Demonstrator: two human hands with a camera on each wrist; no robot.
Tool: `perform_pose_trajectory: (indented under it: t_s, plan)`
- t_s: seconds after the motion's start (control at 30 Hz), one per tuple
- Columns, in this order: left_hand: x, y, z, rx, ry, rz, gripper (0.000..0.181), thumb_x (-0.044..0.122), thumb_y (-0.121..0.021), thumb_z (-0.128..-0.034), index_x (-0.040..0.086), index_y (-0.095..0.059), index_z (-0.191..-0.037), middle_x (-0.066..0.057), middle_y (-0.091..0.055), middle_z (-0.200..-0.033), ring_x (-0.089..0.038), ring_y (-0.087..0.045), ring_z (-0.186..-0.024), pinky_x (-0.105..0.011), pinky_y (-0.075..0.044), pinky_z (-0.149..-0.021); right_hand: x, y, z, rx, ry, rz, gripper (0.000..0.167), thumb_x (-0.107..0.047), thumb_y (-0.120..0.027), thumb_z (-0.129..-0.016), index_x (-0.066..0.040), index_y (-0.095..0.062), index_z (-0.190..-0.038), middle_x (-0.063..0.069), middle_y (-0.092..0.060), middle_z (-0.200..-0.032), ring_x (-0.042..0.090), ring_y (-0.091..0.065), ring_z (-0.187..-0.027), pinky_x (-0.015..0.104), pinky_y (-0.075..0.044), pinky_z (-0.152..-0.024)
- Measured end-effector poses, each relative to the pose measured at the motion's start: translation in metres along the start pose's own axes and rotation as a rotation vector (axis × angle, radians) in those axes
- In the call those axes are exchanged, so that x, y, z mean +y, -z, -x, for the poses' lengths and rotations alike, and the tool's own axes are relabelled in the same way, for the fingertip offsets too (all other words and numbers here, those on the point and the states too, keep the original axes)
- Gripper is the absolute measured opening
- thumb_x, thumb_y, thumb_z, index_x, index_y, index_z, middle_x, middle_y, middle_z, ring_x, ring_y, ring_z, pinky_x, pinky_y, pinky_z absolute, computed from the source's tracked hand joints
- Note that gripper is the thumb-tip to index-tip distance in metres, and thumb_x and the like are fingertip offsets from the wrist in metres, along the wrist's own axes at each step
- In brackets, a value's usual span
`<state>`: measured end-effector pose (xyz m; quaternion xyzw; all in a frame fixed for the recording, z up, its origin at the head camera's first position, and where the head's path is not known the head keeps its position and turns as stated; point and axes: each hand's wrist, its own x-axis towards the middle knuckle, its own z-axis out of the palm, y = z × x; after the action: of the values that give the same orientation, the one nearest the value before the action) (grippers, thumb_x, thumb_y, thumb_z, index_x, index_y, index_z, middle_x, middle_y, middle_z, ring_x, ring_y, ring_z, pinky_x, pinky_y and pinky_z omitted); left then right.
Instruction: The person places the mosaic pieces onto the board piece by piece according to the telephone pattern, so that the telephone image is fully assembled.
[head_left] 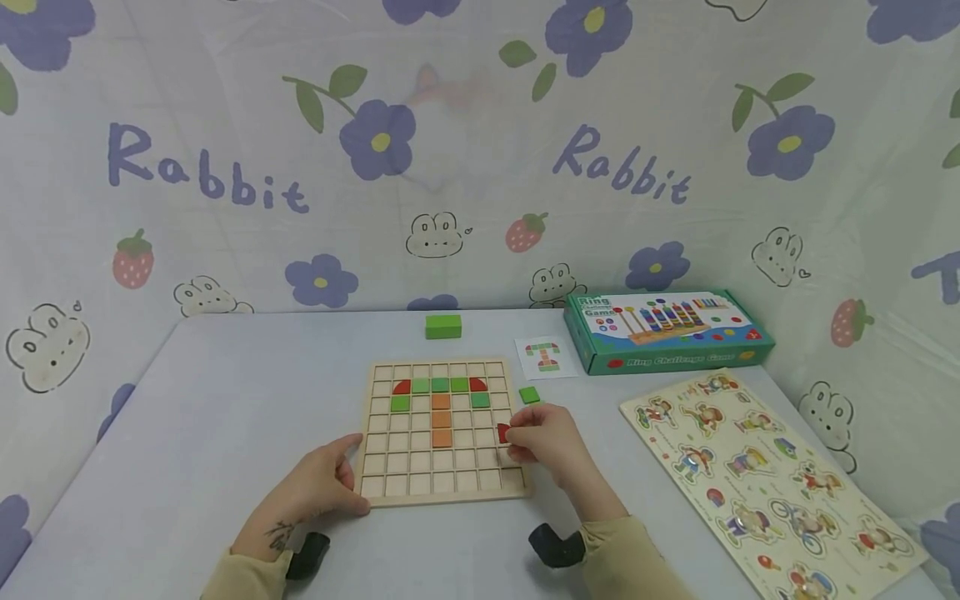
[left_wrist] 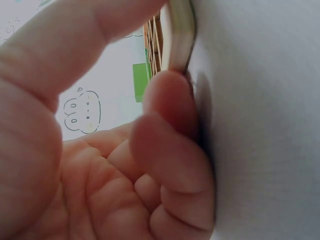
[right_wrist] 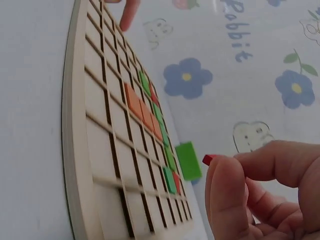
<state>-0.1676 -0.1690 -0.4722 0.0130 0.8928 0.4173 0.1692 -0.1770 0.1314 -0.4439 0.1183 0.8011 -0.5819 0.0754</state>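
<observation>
A square wooden grid board (head_left: pixel 420 483) lies on the white table. Its upper cells hold red quarter-round tiles (head_left: pixel 402 387), green tiles (head_left: pixel 440 385) and a column of orange tiles (head_left: pixel 442 420). At the board's left edge and near corner, my left hand (head_left: pixel 318 479) holds it between thumb and fingers; in the left wrist view the other fingers (left_wrist: pixel 172 160) curl beside the board's edge. Above the board's right side, my right hand (head_left: pixel 551 437) pinches a small red tile (head_left: pixel 503 433), which the right wrist view shows edge-on, mostly covered by the fingertips.
A loose green tile (head_left: pixel 529 395) lies right of the board, below a pattern card (head_left: pixel 546 358). Behind the board stands a green block (head_left: pixel 443 327). A game box (head_left: pixel 667 333) is at the back right, with a picture puzzle board (head_left: pixel 750 483) in front of it.
</observation>
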Motion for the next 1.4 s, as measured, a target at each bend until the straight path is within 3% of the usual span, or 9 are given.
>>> perform_pose_trajectory:
  t_s: [0.23,0.47,0.83,1.13,1.4]
  plan:
    - [0.001,0.001,0.0,-0.003,-0.01,-0.008,0.097,0.0,-0.083,-0.0549,0.001,-0.035,-0.14,-0.006,-0.051,-0.067,-0.015,-0.044,-0.057,-0.027,-0.035,-0.049,-0.007,-0.032,-0.01,-0.021,0.008,0.069,0.011,-0.009,-0.066,-0.08,-0.001,-0.064,-0.087,0.008,-0.061,-0.074,0.014,-0.054,-0.056,0.023,-0.047,-0.052]
    - [0.001,0.002,0.0,-0.017,-0.025,-0.005,0.097,0.001,-0.083,-0.0557,0.0,-0.035,-0.14,-0.006,-0.051,-0.068,-0.015,-0.044,-0.057,-0.027,-0.035,-0.049,-0.002,-0.055,-0.02,0.038,-0.006,0.202,0.004,-0.011,-0.068,-0.078,-0.007,-0.066,-0.077,0.005,-0.058,-0.071,0.015,-0.052,-0.057,0.024,-0.042,-0.05]
    - [0.002,0.001,-0.001,-0.01,-0.005,0.002,0.097,-0.001,-0.083,-0.0549,0.002,-0.035,-0.14,-0.006,-0.051,-0.067,-0.015,-0.044,-0.057,-0.027,-0.035,-0.049,-0.003,-0.062,-0.025,0.068,-0.073,0.315,0.008,-0.014,-0.069,-0.078,-0.011,-0.065,-0.072,0.004,-0.058,-0.085,0.02,-0.05,-0.082,0.028,-0.04,-0.06]
    - [0.002,0.0,0.0,-0.006,-0.001,-0.01,0.098,-0.001,-0.083,-0.0545,0.001,-0.035,-0.14,-0.006,-0.051,-0.067,-0.015,-0.044,-0.056,-0.027,-0.035,-0.049,-0.003,-0.064,-0.026,0.05,-0.029,0.416,0.01,-0.013,-0.066,-0.079,-0.012,-0.065,-0.07,0.002,-0.059,-0.075,0.018,-0.051,-0.073,0.028,-0.039,-0.056]
    - [0.001,0.0,0.0,-0.006,0.002,-0.017,0.098,0.0,-0.083,-0.0547,0.002,-0.035,-0.14,-0.005,-0.05,-0.067,-0.015,-0.044,-0.057,-0.028,-0.035,-0.049,-0.005,-0.066,-0.025,0.073,-0.042,0.479,0.012,-0.014,-0.067,-0.079,-0.013,-0.064,-0.067,0.002,-0.059,-0.072,0.018,-0.051,-0.071,0.028,-0.038,-0.053]
